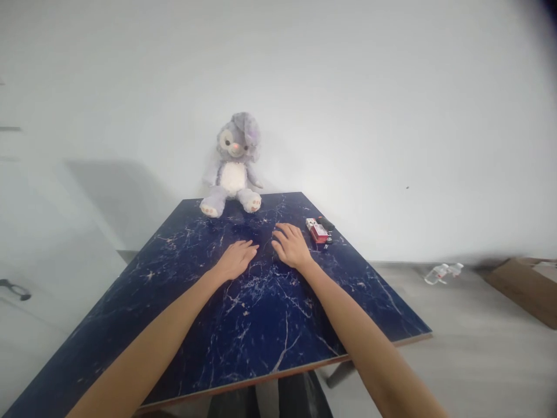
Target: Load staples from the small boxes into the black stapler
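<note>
My left hand (237,259) lies palm down on the dark blue marbled table (261,331), its fingers pointing right and holding nothing. Just right of it, my right hand (290,245) rests on the same surface with fingers apart and nothing in them. A gap separates the two hands. Behind them a grey plush toy (234,168) with a white belly sits upright at the far edge, near the wall. To the right of my right hand lies a small red and white box (317,231), with a black object (326,224) beside it.
A pale wall (348,116) stands behind the table. On the floor at the right are clear plastic bottles (436,274) and an open cardboard box (526,287). A dark looped object (16,289) shows at the far left.
</note>
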A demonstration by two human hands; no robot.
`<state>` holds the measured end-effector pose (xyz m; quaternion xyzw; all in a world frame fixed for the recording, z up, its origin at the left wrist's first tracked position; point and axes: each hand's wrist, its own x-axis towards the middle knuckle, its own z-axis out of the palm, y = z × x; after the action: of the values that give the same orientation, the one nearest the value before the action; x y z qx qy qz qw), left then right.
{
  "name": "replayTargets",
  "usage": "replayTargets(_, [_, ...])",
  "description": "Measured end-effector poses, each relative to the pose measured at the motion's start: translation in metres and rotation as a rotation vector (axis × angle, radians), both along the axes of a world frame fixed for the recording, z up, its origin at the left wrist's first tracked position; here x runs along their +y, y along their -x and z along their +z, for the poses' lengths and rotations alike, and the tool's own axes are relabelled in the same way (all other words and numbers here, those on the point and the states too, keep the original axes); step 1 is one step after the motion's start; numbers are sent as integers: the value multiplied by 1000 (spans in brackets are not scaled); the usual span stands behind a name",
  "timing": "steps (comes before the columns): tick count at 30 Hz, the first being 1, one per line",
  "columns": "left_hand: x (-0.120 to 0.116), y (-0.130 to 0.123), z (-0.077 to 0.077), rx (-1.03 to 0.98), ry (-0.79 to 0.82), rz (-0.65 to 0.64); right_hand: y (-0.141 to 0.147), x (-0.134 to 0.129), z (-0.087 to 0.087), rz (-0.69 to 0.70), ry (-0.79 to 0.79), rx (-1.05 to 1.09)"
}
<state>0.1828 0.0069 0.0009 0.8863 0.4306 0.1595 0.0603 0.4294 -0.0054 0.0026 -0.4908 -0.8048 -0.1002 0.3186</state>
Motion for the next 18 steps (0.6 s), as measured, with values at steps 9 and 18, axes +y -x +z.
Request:
replayTargets(9, [-21, -12, 2, -170, -257, 142, 4, 31, -10, -5, 209, 17])
replayTargets(18, [-50, 1, -6, -113, -165, -88, 22, 6, 2, 170, 55, 108])
